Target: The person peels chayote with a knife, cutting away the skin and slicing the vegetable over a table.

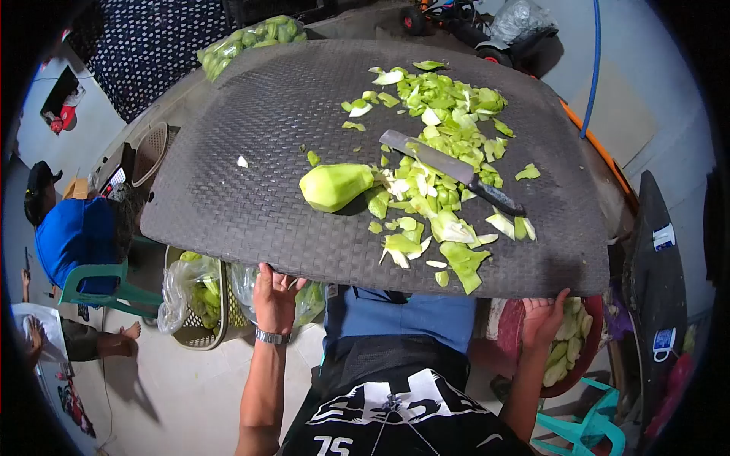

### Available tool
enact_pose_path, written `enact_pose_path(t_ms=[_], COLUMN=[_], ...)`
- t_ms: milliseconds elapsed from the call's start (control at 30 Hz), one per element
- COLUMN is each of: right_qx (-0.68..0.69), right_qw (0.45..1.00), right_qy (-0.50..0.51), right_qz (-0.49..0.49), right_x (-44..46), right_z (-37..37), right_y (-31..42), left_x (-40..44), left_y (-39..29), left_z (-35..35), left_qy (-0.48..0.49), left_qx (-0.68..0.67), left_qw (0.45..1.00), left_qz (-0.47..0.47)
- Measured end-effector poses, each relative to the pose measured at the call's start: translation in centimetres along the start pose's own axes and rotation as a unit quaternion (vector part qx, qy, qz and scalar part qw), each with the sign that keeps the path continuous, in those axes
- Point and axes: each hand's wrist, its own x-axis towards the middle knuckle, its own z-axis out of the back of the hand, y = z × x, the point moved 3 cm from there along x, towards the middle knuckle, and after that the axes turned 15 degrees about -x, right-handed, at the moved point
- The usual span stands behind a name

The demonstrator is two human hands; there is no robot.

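The left hand (275, 305) turns palm up at the near rim of the dark woven tabletop (236, 182), thumb against the edge and fingers reaching beneath; the right hand (541, 319) does likewise farther along. Fingertips are hidden below, so I cannot tell whether they grip or merely support.

On the tabletop, a peeled green vegetable (334, 188) lies on its side left of the scattered peelings (460, 125), and a knife (433, 157) rests across the heap, handle towards the right hand.

The step in hand seems to be steadying or shifting the tabletop; moving it would call for both hands staying level, since the knife (loose, and unguarded) could slide.

Farther out, pale pieces (559, 357) sit in a red basin (594, 338) near the right hand. The black shirt (342, 410) carries large white lettering, too askew to read, characters resembling "75", and a Nike-like swoosh. Two blue-and-white labels (664, 344) on a dark panel (646, 304) are illegible.
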Motion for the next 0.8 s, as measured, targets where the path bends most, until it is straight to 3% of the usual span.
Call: enact_pose_path(t_ms=[67,100,200,267,300,367,400,433,500,567,600,633,700,733,800], right_qx=[-0.013,-0.033,-0.051,-0.076,-0.050,0.001,-0.064,-0.129,-0.259,-0.387,-0.424,-0.466,-0.543,-0.557,-0.517], right_qw=[1.000,0.999,0.997,0.996,0.998,0.998,0.995,0.988,0.964,0.915,0.901,0.871,0.796,0.736,0.701], right_qy=[-0.020,-0.028,-0.028,0.004,-0.018,-0.067,-0.078,-0.088,-0.057,0.034,0.042,0.082,0.155,0.217,0.259], right_qz=[-0.009,-0.005,-0.045,-0.047,-0.034,-0.016,-0.009,0.000,0.037,0.105,0.085,0.132,0.218,0.319,0.417], right_x=[0.3,0.9,-1.1,-2.9,-3.0,-4.1,-4.6,-4.9,-6.2,-8.4,-8.8,-9.7,-11.1,-11.3,-11.7], right_z=[0.6,1.4,0.5,-1.1,-1.2,0.2,1.0,1.7,0.0,-5.5,-6.8,-8.7,-12.5,-14.3,-16.6], right_y=[1.8,3.2,0.4,1.5,0.7,-2.2,-3.4,-4.6,-5.8,-5.1,-5.0,-4.3,-2.4,-0.9,0.3], left_x=[-0.1,0.1,1.7,2.4,3.3,4.0,4.1,4.6,4.5,6.4,6.8,6.6,5.1,5.0,5.1], left_y=[-0.4,3.8,0.8,-0.1,-0.8,-1.1,-0.2,1.5,3.2,8.5,9.4,10.3,10.1,10.0,9.9], left_z=[0.8,1.0,7.3,11.1,13.0,17.1,19.4,21.5,20.8,24.9,24.2,23.2,20.2,18.9,19.6], left_qy=[0.005,0.058,0.187,0.009,-0.095,-0.102,-0.103,-0.062,0.008,-0.039,-0.022,-0.005,-0.001,0.002,0.051], left_qx=[0.000,-0.055,-0.067,0.149,0.284,0.508,0.608,0.646,0.761,0.779,0.772,0.763,0.750,0.742,0.736], left_qw=[1.000,0.997,0.979,0.988,0.954,0.854,0.785,0.750,0.614,0.625,0.633,0.638,0.654,0.664,0.673], left_qz=[0.001,0.022,0.034,0.030,0.015,-0.033,-0.056,-0.123,-0.208,0.015,0.057,0.103,0.100,0.096,0.058])
